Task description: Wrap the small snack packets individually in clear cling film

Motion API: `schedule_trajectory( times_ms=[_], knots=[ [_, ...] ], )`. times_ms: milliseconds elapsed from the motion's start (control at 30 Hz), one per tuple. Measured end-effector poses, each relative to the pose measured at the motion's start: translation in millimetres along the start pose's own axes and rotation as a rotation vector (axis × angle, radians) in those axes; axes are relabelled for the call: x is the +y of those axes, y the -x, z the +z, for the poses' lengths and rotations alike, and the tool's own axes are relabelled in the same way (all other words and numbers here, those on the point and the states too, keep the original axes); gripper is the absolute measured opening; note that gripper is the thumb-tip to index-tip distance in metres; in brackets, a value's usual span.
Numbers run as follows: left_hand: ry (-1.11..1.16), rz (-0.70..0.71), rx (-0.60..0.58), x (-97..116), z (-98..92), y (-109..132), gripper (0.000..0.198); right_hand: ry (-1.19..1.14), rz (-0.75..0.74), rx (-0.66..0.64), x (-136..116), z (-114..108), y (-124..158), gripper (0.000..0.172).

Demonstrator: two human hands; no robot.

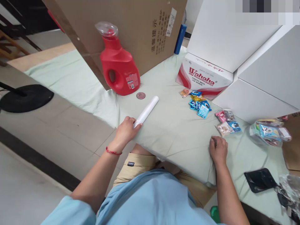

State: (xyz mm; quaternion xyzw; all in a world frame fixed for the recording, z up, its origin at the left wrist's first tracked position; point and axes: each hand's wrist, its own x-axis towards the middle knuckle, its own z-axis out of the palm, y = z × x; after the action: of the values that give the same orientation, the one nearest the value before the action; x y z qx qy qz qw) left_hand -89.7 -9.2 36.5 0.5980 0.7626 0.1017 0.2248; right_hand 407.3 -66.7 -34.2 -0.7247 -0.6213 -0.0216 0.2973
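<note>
My left hand (pixel 126 130) is closed around the near end of a smooth white roll (pixel 148 109), which looks like rolled plastic. The roll lies slantwise over the pale green cloth (pixel 173 131), its far end pointing toward the back. A small round pinkish disc (pixel 141 95) rests just beyond it, beside a red detergent jug (pixel 120 68). At the cloth's front edge, my right hand (pixel 219 150) rests in a loose fist, with nothing visible in it. Small snack packets (pixel 228 122) lie just beyond that hand.
Blue snack packets (pixel 199 104) sit before a Wahaha water carton (pixel 203 76). A clear bag of snacks (pixel 269 132), a black wallet (pixel 260 180) and keys (pixel 284 200) are on the right. A big cardboard box (pixel 138 28) stands behind the jug, white cabinets (pixel 264 59) at back right.
</note>
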Motion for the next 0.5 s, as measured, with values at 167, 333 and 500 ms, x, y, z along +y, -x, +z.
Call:
schedule_trajectory(
  times_ms=[167, 333, 500],
  knots=[
    [0.333, 0.061, -0.028, 16.1, -0.9, 20.8, 0.041, -0.225, 0.209, 0.051, -49.9, -13.8, 8.3, 0.039],
    [1.044, -0.002, -0.346, 30.3, 1.7, 64.7, 0.060, -0.774, 0.352, -0.206, -138.6, -8.4, 21.2, 0.038],
    [1.380, -0.043, -0.554, 39.6, 11.9, 91.5, 0.060, -1.220, 0.468, -0.395, -202.6, -3.3, 10.4, 0.033]
  ],
)
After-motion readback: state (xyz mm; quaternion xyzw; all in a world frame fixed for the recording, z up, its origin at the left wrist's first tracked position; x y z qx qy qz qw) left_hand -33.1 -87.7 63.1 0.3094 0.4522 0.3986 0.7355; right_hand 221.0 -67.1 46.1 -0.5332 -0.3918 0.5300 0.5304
